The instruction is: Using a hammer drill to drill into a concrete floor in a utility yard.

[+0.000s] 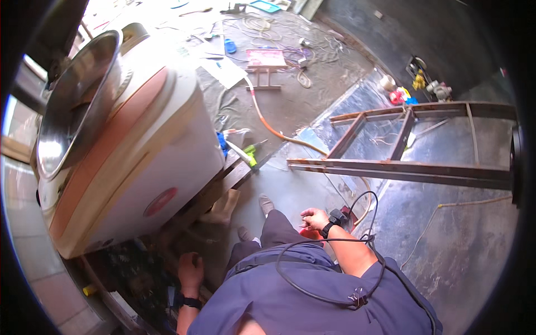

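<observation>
My right hand [314,219] is in front of my right thigh, with its fingers curled in. Whether anything small is in them is hidden. A dark band with a small box [336,216] sits on that wrist, and a black cable [312,241] loops from it over my shirt. My left hand [191,271] hangs low beside my left leg, fingers bent together, with a dark spot at their tips that I cannot make out. A black wristband [192,302] is on it. Nearest to it stands the large white machine [173,162] with a shiny metal bowl [78,106] on top.
A rusty steel frame [399,167] extends across the right side. An orange and pale hose [268,125] runs over the floor. Beyond the machine's corner lies a lime-green tool [249,156]. Farther off are cables [258,25], a blue slipper [230,46] and a small stand [266,58].
</observation>
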The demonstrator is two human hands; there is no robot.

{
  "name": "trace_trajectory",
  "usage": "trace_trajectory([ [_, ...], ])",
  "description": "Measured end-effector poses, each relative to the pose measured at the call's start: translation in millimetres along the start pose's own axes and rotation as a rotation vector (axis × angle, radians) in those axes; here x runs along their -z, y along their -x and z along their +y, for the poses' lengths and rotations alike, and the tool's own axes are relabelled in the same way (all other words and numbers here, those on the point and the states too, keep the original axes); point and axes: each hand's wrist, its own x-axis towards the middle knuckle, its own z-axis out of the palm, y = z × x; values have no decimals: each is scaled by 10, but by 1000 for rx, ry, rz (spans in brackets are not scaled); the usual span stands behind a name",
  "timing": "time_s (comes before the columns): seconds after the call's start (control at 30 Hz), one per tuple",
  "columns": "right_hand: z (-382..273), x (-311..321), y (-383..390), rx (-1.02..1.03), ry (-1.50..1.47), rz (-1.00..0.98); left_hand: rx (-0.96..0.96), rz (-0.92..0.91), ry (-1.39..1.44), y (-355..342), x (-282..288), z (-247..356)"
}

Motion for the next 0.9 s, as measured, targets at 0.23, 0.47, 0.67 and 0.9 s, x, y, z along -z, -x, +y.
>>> trace_trajectory([
  [0.23, 62, 370, 110, -28, -65, 154, -170, -47, -29, -547, -127, 313],
  [0.47, -116, 811, -292, 5, -127, 96, -167, -142, 32, -1210, -245, 986],
  [0.67, -755, 1242, -686, 18, -312, 75, -249, -153, -3, -1910, -428, 1856],
  [0.9, -1372, 1853, -938, 67, -363, 90, -269, -166, -45, -2587, -504, 2853],
])
